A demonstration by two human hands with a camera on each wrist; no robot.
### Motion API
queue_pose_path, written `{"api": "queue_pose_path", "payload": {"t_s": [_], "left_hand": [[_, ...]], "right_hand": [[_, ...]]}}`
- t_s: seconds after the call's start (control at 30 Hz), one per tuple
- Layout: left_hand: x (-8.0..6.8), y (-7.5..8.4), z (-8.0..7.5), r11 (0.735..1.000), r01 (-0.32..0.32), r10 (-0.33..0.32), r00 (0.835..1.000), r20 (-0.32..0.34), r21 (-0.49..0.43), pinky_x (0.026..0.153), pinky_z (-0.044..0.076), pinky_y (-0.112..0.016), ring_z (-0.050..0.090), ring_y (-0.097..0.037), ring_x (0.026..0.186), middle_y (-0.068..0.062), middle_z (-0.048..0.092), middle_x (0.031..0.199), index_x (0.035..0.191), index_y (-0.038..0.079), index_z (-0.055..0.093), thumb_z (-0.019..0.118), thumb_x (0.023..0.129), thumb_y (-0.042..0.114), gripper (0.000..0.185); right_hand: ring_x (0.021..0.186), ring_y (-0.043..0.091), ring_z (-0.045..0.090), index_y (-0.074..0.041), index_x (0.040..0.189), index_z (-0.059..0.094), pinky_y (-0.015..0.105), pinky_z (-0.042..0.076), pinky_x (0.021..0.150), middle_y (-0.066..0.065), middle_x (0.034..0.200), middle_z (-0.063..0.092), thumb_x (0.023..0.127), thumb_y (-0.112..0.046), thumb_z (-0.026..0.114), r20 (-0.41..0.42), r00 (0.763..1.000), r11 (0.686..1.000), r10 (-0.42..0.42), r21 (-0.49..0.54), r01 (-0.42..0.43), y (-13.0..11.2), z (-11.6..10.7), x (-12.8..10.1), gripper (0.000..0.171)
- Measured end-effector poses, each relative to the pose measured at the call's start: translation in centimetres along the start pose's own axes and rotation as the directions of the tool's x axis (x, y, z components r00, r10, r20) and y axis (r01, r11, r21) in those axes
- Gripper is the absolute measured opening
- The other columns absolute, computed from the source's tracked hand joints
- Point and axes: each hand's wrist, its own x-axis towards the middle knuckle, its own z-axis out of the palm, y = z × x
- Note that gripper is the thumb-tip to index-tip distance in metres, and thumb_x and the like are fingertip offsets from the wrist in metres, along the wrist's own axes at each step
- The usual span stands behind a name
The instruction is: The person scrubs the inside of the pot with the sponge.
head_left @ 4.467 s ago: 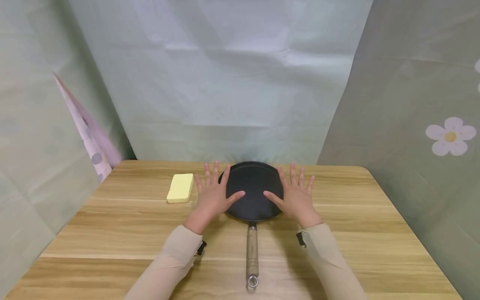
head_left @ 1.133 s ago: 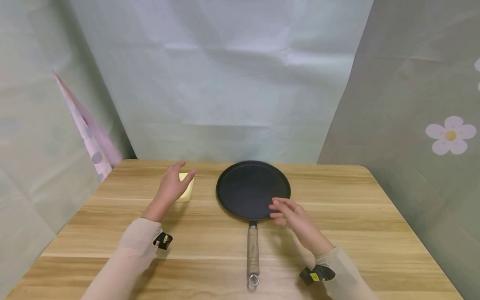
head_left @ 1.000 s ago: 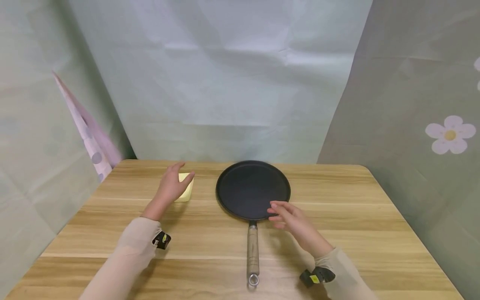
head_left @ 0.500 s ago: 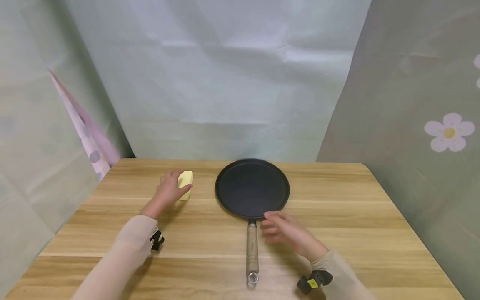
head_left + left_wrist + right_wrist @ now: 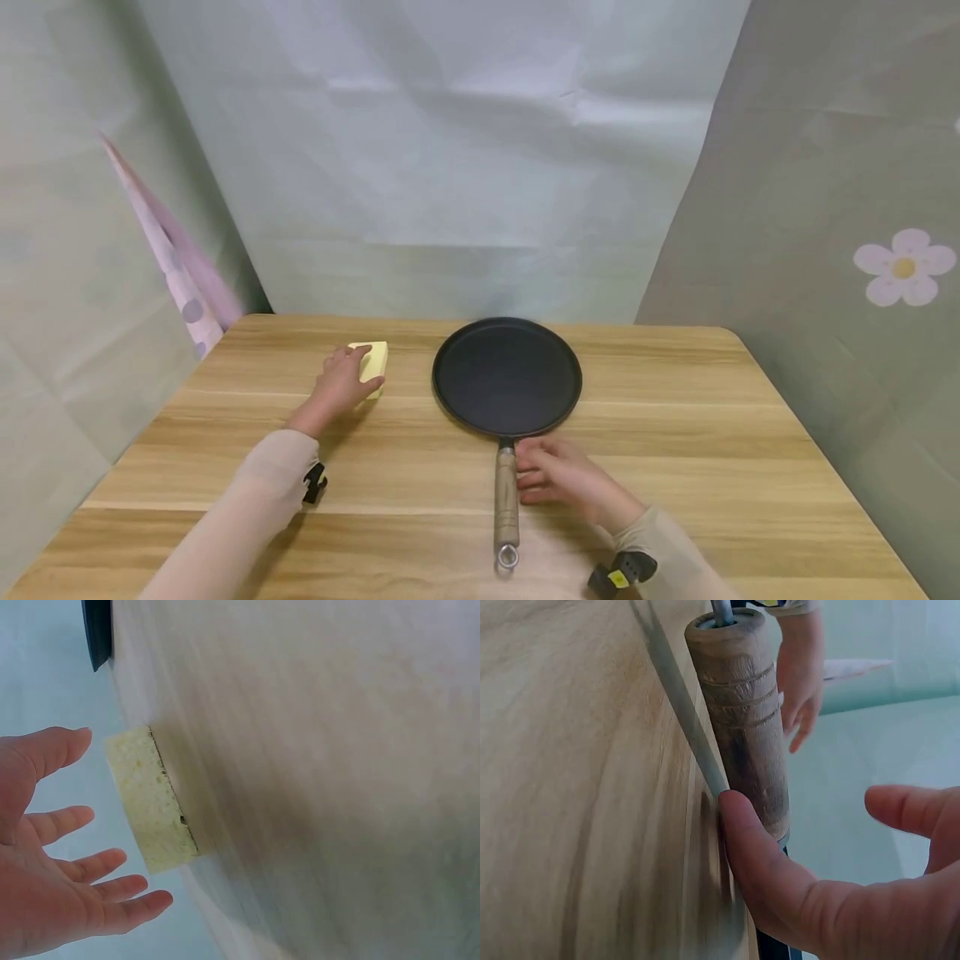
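A pale yellow sponge (image 5: pixel 377 360) lies flat at the table's back left. My left hand (image 5: pixel 341 382) hovers over its left side, covering part of it. The left wrist view shows the spread fingers and thumb a little short of the sponge (image 5: pixel 150 802). Mid-table lies a black, shallow crepe pan (image 5: pixel 507 379), its wooden handle (image 5: pixel 506 500) pointing toward me. My right hand (image 5: pixel 566 479) is just right of the handle's upper end. In the right wrist view a fingertip lies close against the handle (image 5: pixel 742 720), with the thumb held apart; contact is unclear.
The wooden table (image 5: pixel 697 417) has rounded back corners. Pale green cloth (image 5: pixel 480 167) hangs behind it, and flowered cloth (image 5: pixel 825 208) hangs at the right. A metal ring (image 5: pixel 507 557) ends the pan handle.
From hovering over the pan, my hands have parted: the left went to the sponge, the right came down and nearer to the handle's side. Sponge and pan have stayed in place.
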Motion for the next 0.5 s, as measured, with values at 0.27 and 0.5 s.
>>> {"api": "queue_pose_path", "payload": {"t_s": [0.27, 0.5], "left_hand": [[0.4, -0.5, 0.9, 1.000, 0.002, -0.002, 1.000, -0.002, 0.015, 0.087, 0.037, -0.069, 0.031, -0.058, 0.121, -0.040, 0.028, 0.139, 0.143, -0.007, 0.034, 0.063, 0.092, 0.024, 0.066], [0.7, -0.8, 1.2, 1.000, 0.013, -0.013, 1.000, 0.003, 0.020, 0.088, 0.037, -0.070, 0.028, -0.058, 0.123, -0.040, 0.025, 0.140, 0.143, -0.007, 0.033, 0.062, 0.093, 0.025, 0.066]], "right_hand": [[0.091, 0.018, 0.062, 0.015, 0.137, 0.030, 0.039, 0.054, 0.083, 0.020, 0.112, 0.057, 0.087, -0.007, 0.064, 0.013, 1.000, 0.997, -0.019, -0.075, 0.020, 0.5, 0.4, -0.1, 0.065], [0.085, 0.017, 0.060, 0.016, 0.133, 0.033, 0.037, 0.055, 0.078, 0.022, 0.109, 0.054, 0.082, -0.002, 0.067, -0.027, 0.997, 0.991, -0.066, -0.122, 0.062, 0.9, 1.2, -0.3, 0.063]]}}
